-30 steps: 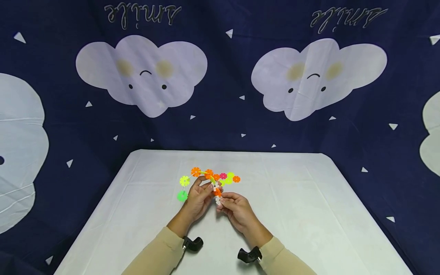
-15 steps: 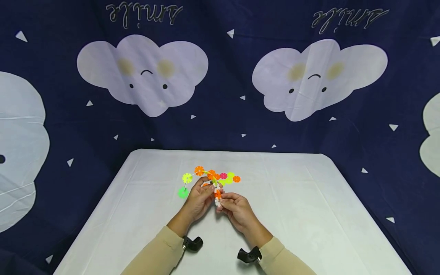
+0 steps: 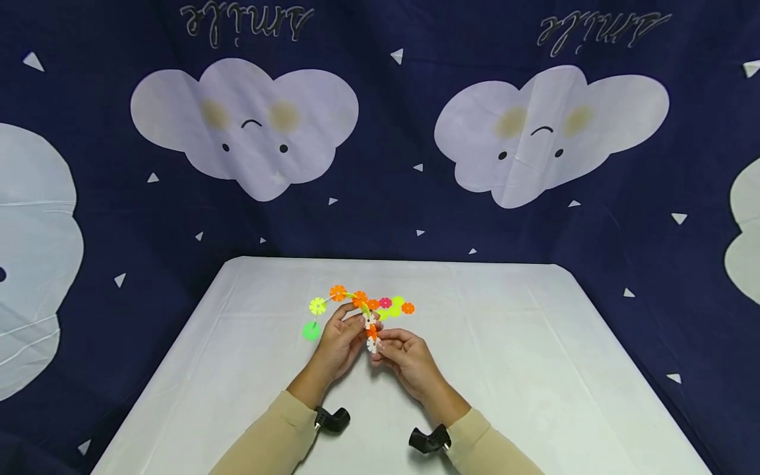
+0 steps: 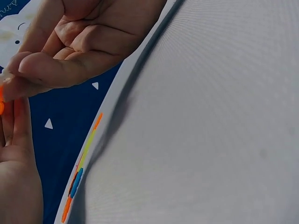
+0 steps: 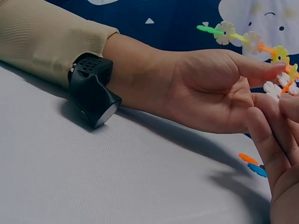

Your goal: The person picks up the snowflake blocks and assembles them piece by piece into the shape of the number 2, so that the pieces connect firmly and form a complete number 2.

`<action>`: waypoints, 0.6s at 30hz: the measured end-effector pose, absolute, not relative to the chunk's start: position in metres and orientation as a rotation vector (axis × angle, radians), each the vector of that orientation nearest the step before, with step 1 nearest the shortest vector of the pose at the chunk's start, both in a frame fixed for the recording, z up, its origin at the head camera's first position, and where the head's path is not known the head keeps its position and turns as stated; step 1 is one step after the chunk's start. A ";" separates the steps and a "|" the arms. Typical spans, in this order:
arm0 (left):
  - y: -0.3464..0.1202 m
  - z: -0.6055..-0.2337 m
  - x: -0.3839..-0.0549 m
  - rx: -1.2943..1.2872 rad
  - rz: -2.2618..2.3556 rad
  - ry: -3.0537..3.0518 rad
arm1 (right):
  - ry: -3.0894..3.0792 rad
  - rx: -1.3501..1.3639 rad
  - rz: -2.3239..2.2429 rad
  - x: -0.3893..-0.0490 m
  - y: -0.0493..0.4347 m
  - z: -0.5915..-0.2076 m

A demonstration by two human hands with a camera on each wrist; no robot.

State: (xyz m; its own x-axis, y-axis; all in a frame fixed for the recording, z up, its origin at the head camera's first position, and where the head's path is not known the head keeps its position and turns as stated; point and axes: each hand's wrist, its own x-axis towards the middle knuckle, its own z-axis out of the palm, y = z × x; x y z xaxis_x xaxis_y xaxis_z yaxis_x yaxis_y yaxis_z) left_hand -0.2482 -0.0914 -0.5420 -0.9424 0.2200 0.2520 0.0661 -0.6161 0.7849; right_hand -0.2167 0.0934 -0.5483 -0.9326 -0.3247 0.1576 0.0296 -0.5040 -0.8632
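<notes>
In the head view a chain of interlocking snowflake discs (image 3: 338, 293) rises from my hands, curving left through orange and yellow to a green disc (image 3: 311, 330) at its far end. My left hand (image 3: 335, 343) pinches the chain near a white disc (image 3: 369, 321). Just below that, an orange disc joins another white disc (image 3: 373, 345), which my right hand (image 3: 410, 363) pinches between thumb and fingers. Both hands meet in front of the chest, above the table. The right wrist view shows the chain stretching past the left thumb, with a green disc (image 5: 210, 29) at its tip.
Several loose discs lie behind the hands on the white table (image 3: 505, 369), among them a yellow disc (image 3: 396, 305), a pink disc (image 3: 385, 303) and an orange disc (image 3: 408, 308). A blue disc (image 4: 76, 183) shows in the left wrist view. A dark cloud-print cloth (image 3: 392, 132) hangs behind.
The chain's upper part swayed slightly right, then back left. Both hands keep their pinch and have barely shifted. The loose discs lie where they were.
</notes>
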 end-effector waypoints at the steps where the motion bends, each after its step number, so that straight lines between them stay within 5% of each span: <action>1: -0.091 -0.542 -0.248 0.495 2.707 1.335 | 1.438 -0.460 -2.515 -0.217 0.093 -0.548; 18: -0.093 -0.539 -0.251 0.391 2.883 1.242 | 1.930 -0.458 -2.397 -0.219 0.092 -0.546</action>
